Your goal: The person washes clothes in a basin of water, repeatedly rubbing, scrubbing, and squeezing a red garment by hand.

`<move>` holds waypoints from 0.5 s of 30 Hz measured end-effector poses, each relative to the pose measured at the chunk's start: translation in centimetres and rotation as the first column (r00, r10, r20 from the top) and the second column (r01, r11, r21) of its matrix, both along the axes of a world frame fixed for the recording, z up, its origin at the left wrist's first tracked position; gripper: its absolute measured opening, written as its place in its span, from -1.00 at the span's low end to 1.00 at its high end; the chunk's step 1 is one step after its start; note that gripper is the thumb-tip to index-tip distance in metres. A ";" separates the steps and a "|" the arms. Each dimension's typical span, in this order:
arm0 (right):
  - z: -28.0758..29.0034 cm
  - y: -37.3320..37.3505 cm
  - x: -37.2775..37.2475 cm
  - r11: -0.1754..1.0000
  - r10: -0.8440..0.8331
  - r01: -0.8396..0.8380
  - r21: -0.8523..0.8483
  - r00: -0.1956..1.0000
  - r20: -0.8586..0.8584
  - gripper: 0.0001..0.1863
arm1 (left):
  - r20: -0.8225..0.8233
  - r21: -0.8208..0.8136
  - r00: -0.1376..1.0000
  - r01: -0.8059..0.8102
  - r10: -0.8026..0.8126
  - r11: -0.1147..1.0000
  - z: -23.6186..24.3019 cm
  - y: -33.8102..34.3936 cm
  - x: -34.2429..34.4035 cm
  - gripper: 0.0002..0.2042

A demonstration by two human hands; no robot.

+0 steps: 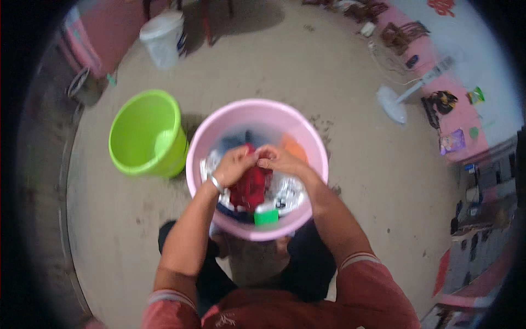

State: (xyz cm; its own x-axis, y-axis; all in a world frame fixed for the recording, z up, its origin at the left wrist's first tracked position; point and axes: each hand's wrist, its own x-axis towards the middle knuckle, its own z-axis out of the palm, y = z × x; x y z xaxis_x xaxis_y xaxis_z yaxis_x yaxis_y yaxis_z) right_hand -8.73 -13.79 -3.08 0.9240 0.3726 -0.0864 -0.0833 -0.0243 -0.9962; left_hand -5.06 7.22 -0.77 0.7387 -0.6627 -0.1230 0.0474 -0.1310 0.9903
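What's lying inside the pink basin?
Inside the pink basin: red cloth at the left hand and right hand, white cloth, orange cloth, dark blue cloth, and a green block. The basin's bottom and anything beneath the cloths are covered.

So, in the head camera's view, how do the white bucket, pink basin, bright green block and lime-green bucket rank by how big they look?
Largest to smallest, as they look:
1. pink basin
2. lime-green bucket
3. white bucket
4. bright green block
The white bucket stands farther off, so its true size is unsure.
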 end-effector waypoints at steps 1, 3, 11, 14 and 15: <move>0.3 -0.8 -0.5 0.971 0.046 -0.068 -0.231 0.994 -0.100 -0.50 | -0.126 -0.062 0.990 -0.071 0.063 0.996 2.1 -0.1 -0.6 -0.82; -0.7 -1.2 -0.6 0.843 0.120 -0.210 -0.496 0.971 -0.206 -0.63 | -0.373 -0.222 0.914 -0.252 0.157 0.942 3.8 -0.4 -0.6 -0.82; -3.5 1.0 3.0 0.912 -0.404 0.407 -0.046 0.877 -0.260 -0.46 | -0.682 -0.444 0.722 -0.535 0.116 0.718 3.6 -0.6 -0.2 -0.91; -3.6 2.6 3.7 0.897 -0.386 0.436 0.069 0.851 -0.355 -0.47 | -0.691 -0.446 0.720 -0.498 0.068 0.744 4.0 -0.7 -0.5 -0.94; -3.5 2.9 3.9 0.885 -0.362 0.434 0.169 0.870 -0.336 -0.54 | -0.691 -0.424 0.718 -0.500 0.087 0.755 3.3 -0.8 0.0 -0.93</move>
State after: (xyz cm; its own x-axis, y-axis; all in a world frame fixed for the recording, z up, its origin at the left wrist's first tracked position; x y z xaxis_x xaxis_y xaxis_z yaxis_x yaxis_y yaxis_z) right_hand -4.79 -10.89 -6.60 0.9447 0.0202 -0.3272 -0.3179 0.2999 -0.8994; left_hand -5.11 6.39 2.52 0.8023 -0.5155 -0.3009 0.5789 0.5493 0.6026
